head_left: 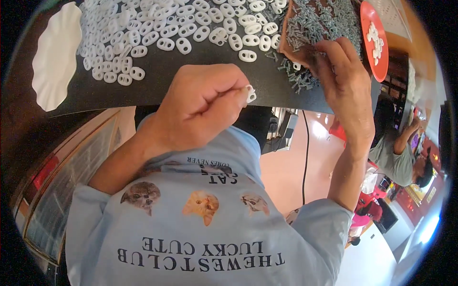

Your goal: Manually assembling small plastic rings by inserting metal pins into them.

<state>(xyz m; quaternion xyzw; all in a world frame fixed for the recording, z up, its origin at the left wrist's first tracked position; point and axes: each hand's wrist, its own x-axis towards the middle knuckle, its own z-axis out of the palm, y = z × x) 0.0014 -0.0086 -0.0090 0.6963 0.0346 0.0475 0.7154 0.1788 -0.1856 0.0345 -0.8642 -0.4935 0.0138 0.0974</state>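
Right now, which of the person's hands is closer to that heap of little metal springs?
Right. The right hand has its fingers in the near edge of the spring heap. The left hand is off to the heap's left, apart from it, pinching a small white plastic piece.

**Layout around the work table**

A work table (191, 71) fills the upper view. On it, a heap of two-holed plastic pieces (181, 24) lies across the far middle. Left of the heap sits a paper plate (55, 57). Right of it lies a pile of small springs (319, 24), then a dish (374, 52) holding more pieces at the table's right edge.

The left hand (195, 109) hovers over the near edge, pinching one piece (250, 94). The right hand (341, 81) rests at the springs.
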